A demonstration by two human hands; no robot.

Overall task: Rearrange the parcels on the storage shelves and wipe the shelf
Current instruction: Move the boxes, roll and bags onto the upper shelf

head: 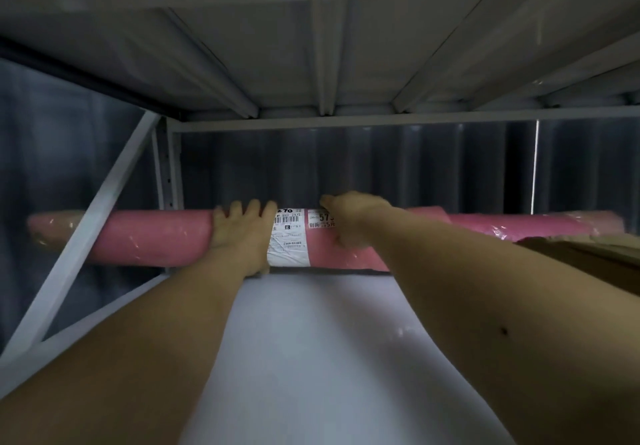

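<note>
pink roll parcel gripped by left hand and right hand, fingers curled over it; slick wrap may slip, or its long end may snag the shelf brace.

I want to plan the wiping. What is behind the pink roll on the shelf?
Behind the pink roll, held by the left hand and right hand, only a dark ribbed wall shows. The shelf strip under and behind it is hidden.

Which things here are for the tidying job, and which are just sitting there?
For the job:
pink roll parcel, held by left hand and right hand
white shelf

Just sitting there:
brown cardboard box at right
shelf above
</note>
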